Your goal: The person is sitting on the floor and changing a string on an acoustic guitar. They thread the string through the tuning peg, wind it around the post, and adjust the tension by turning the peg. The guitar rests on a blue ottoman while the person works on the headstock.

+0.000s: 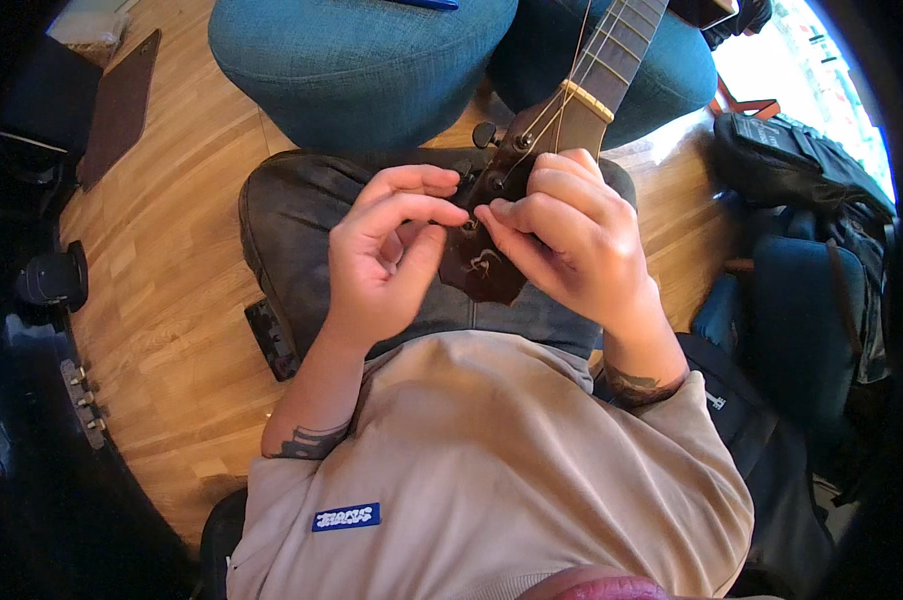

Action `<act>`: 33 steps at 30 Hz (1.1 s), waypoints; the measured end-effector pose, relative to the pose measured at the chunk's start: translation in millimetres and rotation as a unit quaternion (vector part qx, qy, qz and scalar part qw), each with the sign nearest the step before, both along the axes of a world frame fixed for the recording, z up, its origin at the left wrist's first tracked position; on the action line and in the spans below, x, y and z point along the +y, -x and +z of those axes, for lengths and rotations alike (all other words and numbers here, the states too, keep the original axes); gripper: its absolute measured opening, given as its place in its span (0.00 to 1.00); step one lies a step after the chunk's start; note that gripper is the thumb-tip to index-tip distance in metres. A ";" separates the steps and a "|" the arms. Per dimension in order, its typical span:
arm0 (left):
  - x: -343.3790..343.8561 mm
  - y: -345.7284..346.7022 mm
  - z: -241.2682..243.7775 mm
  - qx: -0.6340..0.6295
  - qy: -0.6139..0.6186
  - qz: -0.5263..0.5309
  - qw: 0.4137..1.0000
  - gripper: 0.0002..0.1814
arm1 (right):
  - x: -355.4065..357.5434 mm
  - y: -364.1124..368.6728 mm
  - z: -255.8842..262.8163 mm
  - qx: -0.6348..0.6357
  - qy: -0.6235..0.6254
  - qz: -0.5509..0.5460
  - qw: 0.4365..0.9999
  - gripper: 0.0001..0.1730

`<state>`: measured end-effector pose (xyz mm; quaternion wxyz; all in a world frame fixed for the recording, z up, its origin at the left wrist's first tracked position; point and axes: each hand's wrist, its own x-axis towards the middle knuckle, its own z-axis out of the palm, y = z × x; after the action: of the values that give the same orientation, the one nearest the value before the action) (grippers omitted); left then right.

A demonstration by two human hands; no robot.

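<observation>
A dark guitar headstock [460, 259] lies over my lap, with its neck [622, 56] running up and to the right. Thin strings cross the pale nut [588, 100] towards the tuning posts. My left hand [380, 247] is at the headstock's left side. Its fingers are apart, and the index fingertip is at a tuning post [470, 224]. Over the right side, my right hand [582, 232] is curled, thumb and index finger pinched near that same post. A copper-coloured guitar string [560, 124] runs down into this hand. A black tuner button [484, 135] sticks out on the left.
Blue upholstered stools [361, 75] stand in front of me, with a blue object [432, 4] on one. Black bags [796, 157] and a blue chair [808, 322] are at right. A shiny black case or instrument [16, 397] stands left on the wooden floor [166, 300].
</observation>
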<state>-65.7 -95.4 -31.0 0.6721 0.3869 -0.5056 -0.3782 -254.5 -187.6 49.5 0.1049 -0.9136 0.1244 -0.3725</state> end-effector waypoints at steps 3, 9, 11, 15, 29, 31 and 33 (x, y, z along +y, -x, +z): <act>4.2 -7.8 -5.4 0.027 -0.041 -0.013 0.999 0.15 | 3.7 0.8 1.8 0.006 -0.007 -0.005 1.000 0.11; 4.4 -17.0 -22.7 -0.018 -0.052 -0.004 0.998 0.14 | 2.1 -0.9 -0.2 0.034 0.005 0.004 0.999 0.13; 2.2 -20.3 -20.0 -0.030 -0.051 -0.010 0.998 0.14 | 2.2 -1.0 -1.4 0.041 0.011 -0.004 0.999 0.14; 2.2 -17.6 -10.4 0.000 -0.116 0.030 0.993 0.08 | 2.9 0.6 -7.2 0.022 0.012 0.009 1.000 0.13; -8.6 -23.3 2.7 -0.001 -0.195 -0.029 0.980 0.02 | 3.5 -3.5 -6.6 0.031 0.019 0.001 0.999 0.16; -5.3 -26.3 -2.2 0.009 -0.169 -0.051 0.984 0.03 | 5.1 -3.9 -4.5 0.025 0.019 -0.002 1.000 0.16; -4.6 -26.1 -1.4 0.004 -0.172 -0.060 0.983 0.03 | 2.0 -4.7 -5.3 0.025 0.019 0.002 1.000 0.15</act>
<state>-39.5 -99.9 -32.4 0.5736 0.4642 -0.4526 -0.5007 -249.7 -185.6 44.2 0.0849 -0.9247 0.1183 -0.3517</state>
